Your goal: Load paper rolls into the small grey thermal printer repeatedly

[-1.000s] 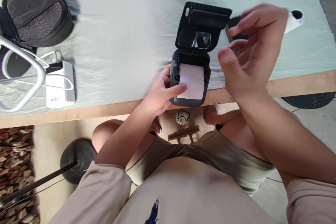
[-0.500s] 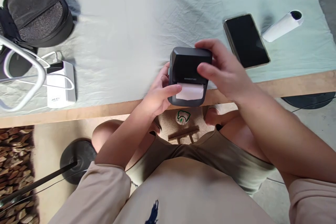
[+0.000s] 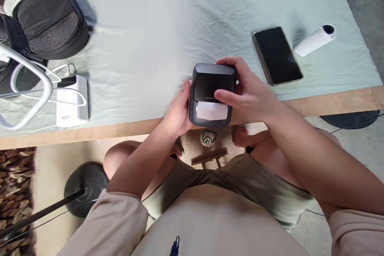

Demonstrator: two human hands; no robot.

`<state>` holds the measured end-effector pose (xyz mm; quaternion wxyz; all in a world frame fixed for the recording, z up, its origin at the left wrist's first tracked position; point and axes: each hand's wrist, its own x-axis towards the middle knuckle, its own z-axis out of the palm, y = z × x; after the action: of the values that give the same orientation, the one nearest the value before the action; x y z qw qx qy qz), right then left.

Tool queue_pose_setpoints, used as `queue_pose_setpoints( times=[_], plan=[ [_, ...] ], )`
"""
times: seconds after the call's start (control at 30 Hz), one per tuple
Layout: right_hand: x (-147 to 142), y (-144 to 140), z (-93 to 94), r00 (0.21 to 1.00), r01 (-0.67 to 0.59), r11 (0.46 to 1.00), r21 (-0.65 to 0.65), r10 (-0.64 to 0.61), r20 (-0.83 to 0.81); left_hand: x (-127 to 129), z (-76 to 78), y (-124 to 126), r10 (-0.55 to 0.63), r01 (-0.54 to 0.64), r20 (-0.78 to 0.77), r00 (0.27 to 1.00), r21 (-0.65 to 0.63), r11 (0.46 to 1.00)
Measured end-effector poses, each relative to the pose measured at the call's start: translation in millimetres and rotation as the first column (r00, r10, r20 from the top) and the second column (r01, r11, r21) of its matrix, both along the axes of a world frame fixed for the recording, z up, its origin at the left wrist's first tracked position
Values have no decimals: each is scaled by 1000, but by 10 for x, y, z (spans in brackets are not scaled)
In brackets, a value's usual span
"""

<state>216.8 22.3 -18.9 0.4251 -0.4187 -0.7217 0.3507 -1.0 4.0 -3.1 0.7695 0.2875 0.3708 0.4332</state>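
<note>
A black label printer [image 3: 211, 82] is held between my hands over the table's front edge. White label paper [image 3: 211, 111] sticks out of the slot in its lower front. My left hand [image 3: 179, 111] cups the printer's left side, thumb pointing up along it; its other fingers are mostly hidden. From the right, my right hand [image 3: 250, 94] grips the printer, with the thumb on the front cover just above the slot and the fingers around the top right corner.
A smartphone [image 3: 278, 56] and a white roll [image 3: 315, 41] lie on the cloth-covered table [image 3: 135, 48] at right. At left are an open black case [image 3: 54, 20], a white box-shaped device [image 3: 72, 106] with a cable, and a white curved tube [image 3: 45, 76].
My left thumb has moved off the label paper to the printer's left side. My right thumb has slid down the cover towards the slot. The whole view has shifted slightly.
</note>
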Motion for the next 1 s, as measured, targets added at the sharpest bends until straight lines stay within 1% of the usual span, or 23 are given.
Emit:
queue_pose_setpoints(
  times=[0.13,0.23,0.3,0.4,0.47,0.53,0.6,0.63,0.7,0.77,0.83,0.87,0.93,0.97,1.0],
  plan=[
    [45,32,-28,998,68,996,63,-68,0,47,10,6,86,-86,-29,996,-11,996],
    [70,9,8,1000,2,997,79,-5,29,59,48,6,116,-117,-45,992,-19,993],
    [93,-26,56,997,-44,997,65,40,62,51,54,13,120,-121,-52,991,-22,992],
    [145,-65,148,991,-80,996,35,76,105,38,40,33,126,-129,-58,990,-40,991],
    [185,-58,208,988,-81,993,82,70,136,40,34,48,119,-122,-46,992,-77,990],
    [221,-26,255,988,-33,975,218,-1,155,49,40,55,93,-95,-23,995,-97,991],
    [238,9,289,983,72,933,354,-127,134,55,54,51,60,-60,2,998,-78,995],
    [233,20,303,977,132,913,385,-185,106,54,62,45,44,-43,15,999,-58,997],
    [190,21,333,965,242,897,371,-263,5,45,75,30,9,-8,43,999,-24,1000],
    [115,3,367,947,322,889,327,-301,-113,30,82,18,-22,22,73,997,-3,1000],
    [44,-17,403,925,372,870,323,-318,-209,17,81,15,-30,29,95,995,10,1000],
    [23,-23,417,919,384,862,332,-322,-227,13,78,16,-28,27,102,994,15,1000],
    [20,-30,439,927,367,866,339,-314,-204,7,69,17,-23,21,98,995,23,1000],
    [37,-33,447,942,334,879,340,-303,-142,5,64,16,-27,24,85,996,30,999],
    [61,-39,454,958,281,899,336,-284,-42,3,59,14,-38,35,65,997,40,999]
  ],
)
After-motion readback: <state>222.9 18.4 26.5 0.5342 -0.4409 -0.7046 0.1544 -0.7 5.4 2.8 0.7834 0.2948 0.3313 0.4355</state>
